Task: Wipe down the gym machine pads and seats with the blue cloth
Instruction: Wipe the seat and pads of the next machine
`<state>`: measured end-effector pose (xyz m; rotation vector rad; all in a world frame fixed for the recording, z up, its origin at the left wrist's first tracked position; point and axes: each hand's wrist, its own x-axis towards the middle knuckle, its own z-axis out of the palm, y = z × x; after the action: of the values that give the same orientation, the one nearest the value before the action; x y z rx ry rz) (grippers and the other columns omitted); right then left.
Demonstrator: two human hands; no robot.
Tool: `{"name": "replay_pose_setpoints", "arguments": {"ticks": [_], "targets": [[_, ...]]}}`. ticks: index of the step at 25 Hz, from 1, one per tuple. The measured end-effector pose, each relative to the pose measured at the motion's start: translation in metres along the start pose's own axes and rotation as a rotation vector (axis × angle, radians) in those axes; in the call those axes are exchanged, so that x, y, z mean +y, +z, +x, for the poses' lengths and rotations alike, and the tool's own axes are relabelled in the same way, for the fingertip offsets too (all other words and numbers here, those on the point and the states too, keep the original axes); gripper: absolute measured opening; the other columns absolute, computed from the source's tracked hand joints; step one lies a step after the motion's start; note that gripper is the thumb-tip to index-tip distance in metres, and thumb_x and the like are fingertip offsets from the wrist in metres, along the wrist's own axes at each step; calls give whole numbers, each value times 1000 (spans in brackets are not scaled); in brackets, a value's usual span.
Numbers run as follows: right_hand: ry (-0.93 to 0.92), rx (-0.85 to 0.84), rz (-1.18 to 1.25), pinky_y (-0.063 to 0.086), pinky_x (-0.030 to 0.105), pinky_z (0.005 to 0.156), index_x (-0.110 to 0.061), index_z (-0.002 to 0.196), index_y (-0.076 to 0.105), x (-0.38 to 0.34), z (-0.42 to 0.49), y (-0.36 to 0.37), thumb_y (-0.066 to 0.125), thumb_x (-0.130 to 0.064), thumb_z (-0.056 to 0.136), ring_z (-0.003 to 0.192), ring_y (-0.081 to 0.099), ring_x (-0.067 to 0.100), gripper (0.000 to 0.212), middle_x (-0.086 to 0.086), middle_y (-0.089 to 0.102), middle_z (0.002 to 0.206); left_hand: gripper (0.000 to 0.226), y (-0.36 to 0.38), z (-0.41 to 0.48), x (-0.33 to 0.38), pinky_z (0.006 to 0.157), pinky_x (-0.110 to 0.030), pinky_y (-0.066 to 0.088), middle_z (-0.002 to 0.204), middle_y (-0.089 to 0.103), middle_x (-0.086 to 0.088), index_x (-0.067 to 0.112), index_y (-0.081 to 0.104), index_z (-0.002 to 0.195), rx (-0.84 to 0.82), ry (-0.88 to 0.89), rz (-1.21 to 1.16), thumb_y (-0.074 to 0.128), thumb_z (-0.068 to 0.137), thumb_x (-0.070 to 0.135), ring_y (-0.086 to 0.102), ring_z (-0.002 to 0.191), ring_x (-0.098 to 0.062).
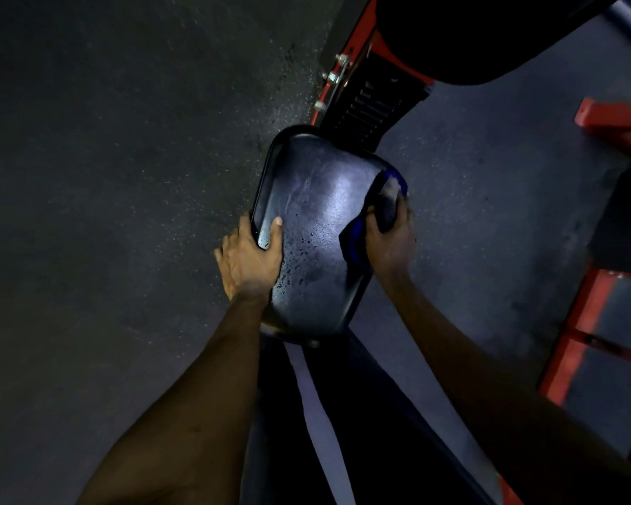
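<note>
Dark speckled gym floor (106, 176), red frame (612, 122) behind. Left hand (250, 256) clamps seat (317, 220) edge, thumb on top. Right hand (390, 242), blurred, seems curled round cloth (356, 246), pressed on opposite edge. Droplets (296, 256) lie beside left thumb: sweep cloth toward that grip, firm overlapping strokes, seat braced.

Under you, dark speckled floor (124, 158), red steel frame (620, 122) off to your right, silver bolts (333, 77) up ahead.

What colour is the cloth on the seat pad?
Blue: the cloth gripped by the right hand at the right edge of the black seat pad. Head view.
</note>
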<state>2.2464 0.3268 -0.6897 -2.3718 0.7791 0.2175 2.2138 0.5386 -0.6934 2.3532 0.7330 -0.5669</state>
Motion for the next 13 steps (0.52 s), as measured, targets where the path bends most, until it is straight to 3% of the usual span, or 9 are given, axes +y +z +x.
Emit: {"name": "replay_pose_setpoints", "arguments": {"ticks": [3,7,10,13], "targets": [[-33,40,-33,39,47,114,-18,152,42,-11,15,7,55,-47,93,142,43,30,67,9,41,158,82,0,0,-1,120,-54,22,145,55,-17,16,36,153,23,4,10,32,96,75,44,138,-35],[-69,43,-96,45,53,107,-18,143,52,-18,41,8,45,-60,87,137,48,29,71,7,51,149,80,3,2,-1,119,-52,22,142,57,-18,16,37,153,67,24,18,34,97,73,46,137,-35],[-294,-83,-270,34,56,116,-21,148,48,-18,8,4,53,-55,96,150,31,27,62,2,41,159,81,4,2,-5,116,-53,25,137,60,-18,16,41,150,67,30,42,30,96,75,46,134,-35],[-522,-172,-388,30,56,114,-31,150,46,-26,2,10,53,-55,97,152,27,23,58,-5,38,161,80,6,2,-8,112,-52,29,133,63,-16,14,46,145,69,52,57,27,96,75,47,129,-34]]}}
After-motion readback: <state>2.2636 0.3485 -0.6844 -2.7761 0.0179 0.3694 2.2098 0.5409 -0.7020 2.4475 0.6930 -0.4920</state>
